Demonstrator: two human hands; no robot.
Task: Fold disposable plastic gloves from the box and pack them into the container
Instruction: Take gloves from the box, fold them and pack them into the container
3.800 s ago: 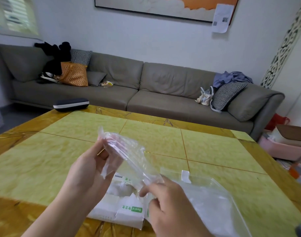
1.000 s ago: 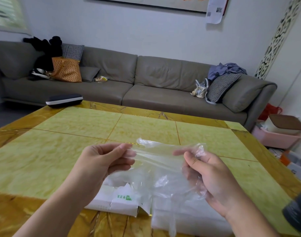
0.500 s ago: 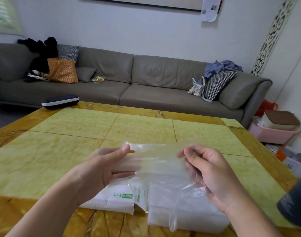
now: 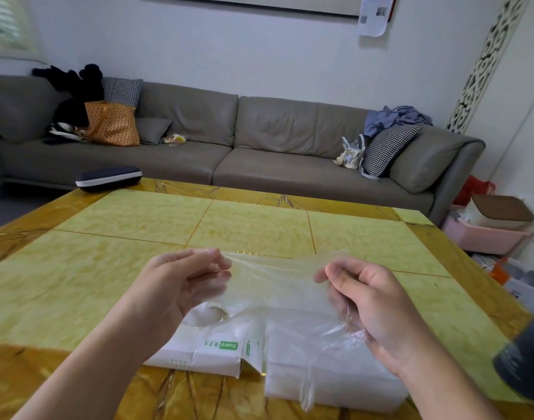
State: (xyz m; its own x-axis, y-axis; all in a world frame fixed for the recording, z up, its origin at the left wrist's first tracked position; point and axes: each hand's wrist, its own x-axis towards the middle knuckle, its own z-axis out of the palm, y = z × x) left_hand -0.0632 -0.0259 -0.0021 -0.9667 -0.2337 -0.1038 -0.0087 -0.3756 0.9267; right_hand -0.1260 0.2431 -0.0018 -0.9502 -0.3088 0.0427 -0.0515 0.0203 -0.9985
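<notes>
Step in hand, by judgement: spreading one disposable glove (image 4: 277, 286) flat in the air ahead of the first fold; glove clear, thin, stretched taut along its top edge between both hands, hanging in wrinkled film below, one loose finger of film trailing down past the near edge of the container (image 4: 329, 386). Left hand (image 4: 180, 283): grip narrow, fingertips curled and pinching the left end of the glove's upper edge. Right hand (image 4: 371, 298): grip likewise narrow, thumb and curled fingers pinching the right end, more film gathered against the palm. Glove held above the counter (image 4: 253, 228), clear of it, directly over box and container. Box (image 4: 208, 347): white card, green label, oval opening on top, lying flat on the counter near the front edge, partly under the left wrist. Container: translucent, pale, just right of the box and touching or nearly touching it; contents not legible through the film. Nothing folded yet. Next move, by judgement: bringing one pinched end across to the other, or laying the film on the counter to crease it; light, even tension wanted, the film being slippery and prone to cling and bunch; then tucking the folded piece into the container.
</notes>
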